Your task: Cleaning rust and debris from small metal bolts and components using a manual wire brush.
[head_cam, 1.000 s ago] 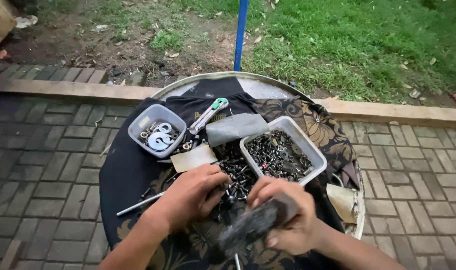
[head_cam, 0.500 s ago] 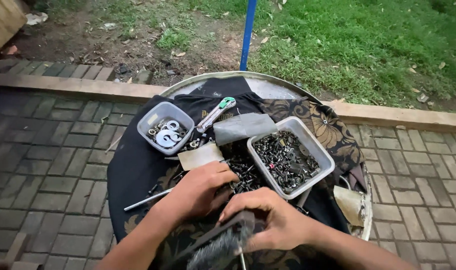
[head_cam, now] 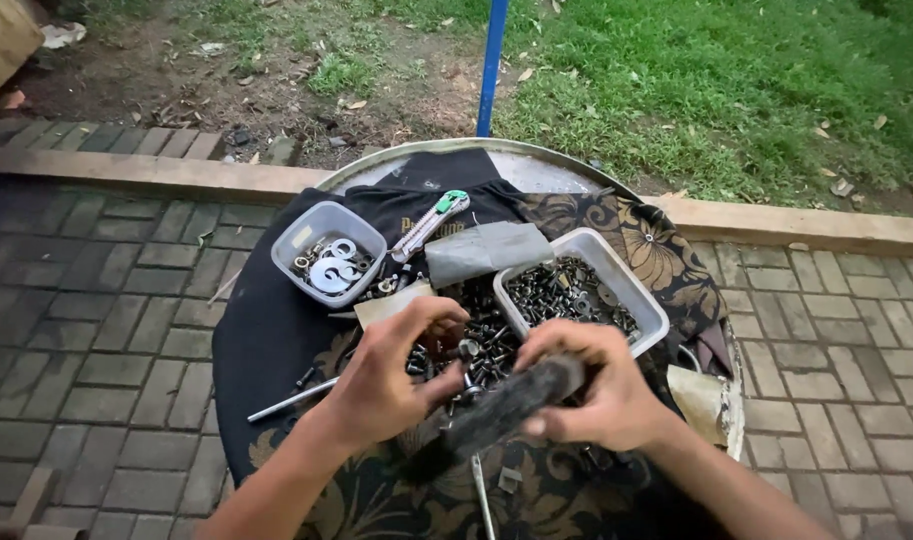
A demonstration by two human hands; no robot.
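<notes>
My right hand (head_cam: 598, 392) grips a dark, fuzzy, stick-shaped object (head_cam: 501, 412) that slants down to the left over the table. My left hand (head_cam: 394, 372) hovers beside it with fingers curled, its fingertips over a loose pile of dark bolts and nuts (head_cam: 486, 345) on the cloth. Whether the left fingers pinch a small piece is hidden. A white rectangular tray (head_cam: 631, 285) full of dark screws sits just beyond my right hand.
A round table (head_cam: 536, 165) is draped in black and floral cloth. A smaller clear tub (head_cam: 294, 240) holds shiny washers at the left. A green-tipped utility knife (head_cam: 431, 222), grey folded paper (head_cam: 486, 250), a metal rod (head_cam: 291, 400), a blue pole (head_cam: 492, 60), brick paving and grass surround.
The view has shifted slightly. My right hand has raised and turned the fuzzy object up to the right, and my left hand has lifted off the bolt pile toward it.
</notes>
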